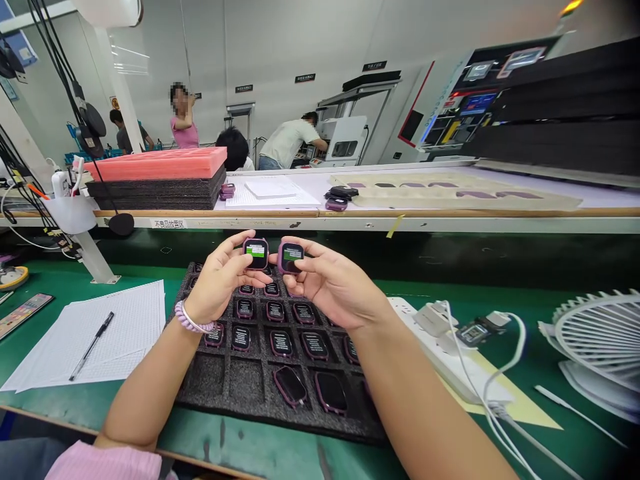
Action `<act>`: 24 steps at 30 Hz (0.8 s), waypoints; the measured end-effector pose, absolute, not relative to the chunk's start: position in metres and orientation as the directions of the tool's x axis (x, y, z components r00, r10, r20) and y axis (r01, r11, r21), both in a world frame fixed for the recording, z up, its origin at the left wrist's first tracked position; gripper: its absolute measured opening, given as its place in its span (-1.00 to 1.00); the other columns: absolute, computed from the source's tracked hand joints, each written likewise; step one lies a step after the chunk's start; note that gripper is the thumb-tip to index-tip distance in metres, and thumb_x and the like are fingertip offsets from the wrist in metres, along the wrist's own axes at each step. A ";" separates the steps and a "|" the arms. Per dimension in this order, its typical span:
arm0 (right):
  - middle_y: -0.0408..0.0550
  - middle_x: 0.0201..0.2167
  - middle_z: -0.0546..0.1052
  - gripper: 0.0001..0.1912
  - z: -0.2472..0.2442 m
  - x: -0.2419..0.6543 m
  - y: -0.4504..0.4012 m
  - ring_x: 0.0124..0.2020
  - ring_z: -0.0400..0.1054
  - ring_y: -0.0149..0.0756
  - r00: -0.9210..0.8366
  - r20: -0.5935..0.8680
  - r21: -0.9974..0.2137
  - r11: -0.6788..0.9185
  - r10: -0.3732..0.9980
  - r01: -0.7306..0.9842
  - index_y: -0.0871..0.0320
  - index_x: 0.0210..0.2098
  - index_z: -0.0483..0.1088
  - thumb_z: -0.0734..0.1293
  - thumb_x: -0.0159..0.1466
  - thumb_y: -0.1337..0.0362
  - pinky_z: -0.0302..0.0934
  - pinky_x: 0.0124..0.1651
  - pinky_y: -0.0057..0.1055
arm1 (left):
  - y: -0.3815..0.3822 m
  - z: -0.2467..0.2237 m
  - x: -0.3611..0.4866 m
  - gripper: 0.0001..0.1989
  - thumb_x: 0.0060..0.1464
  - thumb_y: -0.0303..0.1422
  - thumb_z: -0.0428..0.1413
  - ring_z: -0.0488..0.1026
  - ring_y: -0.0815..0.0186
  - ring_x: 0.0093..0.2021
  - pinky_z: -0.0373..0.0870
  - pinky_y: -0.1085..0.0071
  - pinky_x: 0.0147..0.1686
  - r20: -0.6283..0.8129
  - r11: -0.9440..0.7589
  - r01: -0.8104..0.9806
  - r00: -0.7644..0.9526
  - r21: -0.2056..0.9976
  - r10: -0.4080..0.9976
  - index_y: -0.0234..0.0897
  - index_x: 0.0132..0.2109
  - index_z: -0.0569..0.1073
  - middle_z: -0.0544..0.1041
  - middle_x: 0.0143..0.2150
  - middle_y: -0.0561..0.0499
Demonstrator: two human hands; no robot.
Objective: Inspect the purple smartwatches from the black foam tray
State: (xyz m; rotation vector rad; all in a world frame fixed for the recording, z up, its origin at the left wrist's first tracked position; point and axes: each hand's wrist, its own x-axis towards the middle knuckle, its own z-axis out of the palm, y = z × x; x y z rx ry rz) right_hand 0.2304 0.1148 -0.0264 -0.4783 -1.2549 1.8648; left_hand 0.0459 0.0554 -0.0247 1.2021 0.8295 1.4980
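Two bare hands up over a black foam tray (235, 387), each pinching one small purple watch body with a lit screen. Left hand (217, 280) holds the left watch (255, 253): thumb and fingertips pressed on its sides, screen facing the camera, green bar showing on the display. Right hand (333, 283) holds the right watch (291, 257) the same way, fingers wrapped from its 3 o'clock side, thumb under. The two watches sit side by side, near but not quite touching, the left one at 9 o'clock of the right one. Both screens tilt up toward the head camera; long axis of each runs roughly 12 to 6. Each watch is at the fingertips of its own hand, so neither hand is nearer the other's piece.

Directly below the hands, at 6 o'clock, the tray has rows of pockets filled with more purple watches (281, 343), some lit, the two nearest dark; several pockets at the near left corner are empty. A beaded bracelet (191, 322) is on the left wrist.

At 9 o'clock of the tray: a paper sheet (125, 320) with a pen (91, 345) on it. At 3 o'clock: a white power strip (440, 347) with cables, and a white fan (600, 333) farther out. Other people work in the background at 12 o'clock.
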 end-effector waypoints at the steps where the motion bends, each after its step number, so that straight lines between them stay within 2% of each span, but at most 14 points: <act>1: -0.01 -0.17 0.55 -0.35 -0.026 0.230 0.114 -0.46 0.33 -0.39 -0.584 0.140 -0.896 -0.148 0.799 -0.418 0.12 0.03 0.35 0.59 -0.02 0.30 0.22 -0.39 -0.49 | 0.056 -0.026 0.046 -0.35 0.09 -0.31 0.24 0.58 0.31 -0.36 0.57 0.49 -0.33 0.279 -0.271 -0.266 -0.006 0.925 0.960 -0.32 0.28 0.25 0.55 -0.11 -0.10; 6: -0.04 -0.21 0.54 -0.34 -0.026 0.230 0.111 -0.47 0.30 -0.43 -0.538 0.204 -0.911 -0.043 0.818 -0.411 0.14 0.01 0.34 0.62 -0.02 0.26 0.23 -0.39 -0.51 | 0.055 -0.027 0.048 -0.33 0.11 -0.31 0.23 0.59 0.29 -0.36 0.61 0.49 -0.32 0.328 -0.313 -0.232 0.027 0.921 0.944 -0.30 0.32 0.25 0.55 -0.12 -0.07; 14: 0.00 -0.27 0.53 -0.36 -0.030 0.230 0.114 -0.49 0.28 -0.44 -0.547 0.284 -0.908 0.037 0.787 -0.418 0.17 -0.01 0.32 0.65 0.05 0.18 0.22 -0.43 -0.55 | 0.055 -0.026 0.049 -0.52 0.09 -0.33 0.20 0.60 0.28 -0.38 0.62 0.50 -0.34 0.359 -0.348 -0.205 0.017 0.915 0.933 -0.30 0.15 0.34 0.55 -0.15 -0.04; 18: 0.00 -0.28 0.53 -0.37 -0.030 0.230 0.114 -0.49 0.28 -0.45 -0.536 0.295 -0.908 0.057 0.791 -0.415 0.18 -0.02 0.32 0.65 0.04 0.20 0.22 -0.45 -0.58 | 0.056 -0.026 0.049 -0.58 0.08 -0.33 0.20 0.60 0.28 -0.39 0.62 0.50 -0.35 0.372 -0.365 -0.204 -0.003 0.908 0.928 -0.27 0.08 0.36 0.53 -0.14 0.00; 24: 0.00 -0.24 0.54 -0.38 -0.028 0.230 0.112 -0.49 0.32 -0.44 -0.527 0.288 -0.904 0.045 0.800 -0.426 0.20 -0.01 0.32 0.58 0.00 0.29 0.25 -0.42 -0.57 | 0.056 -0.026 0.048 -0.57 0.05 -0.33 0.20 0.60 0.25 -0.39 0.63 0.47 -0.35 0.375 -0.365 -0.224 0.002 0.903 0.927 -0.28 0.07 0.37 0.53 -0.17 0.01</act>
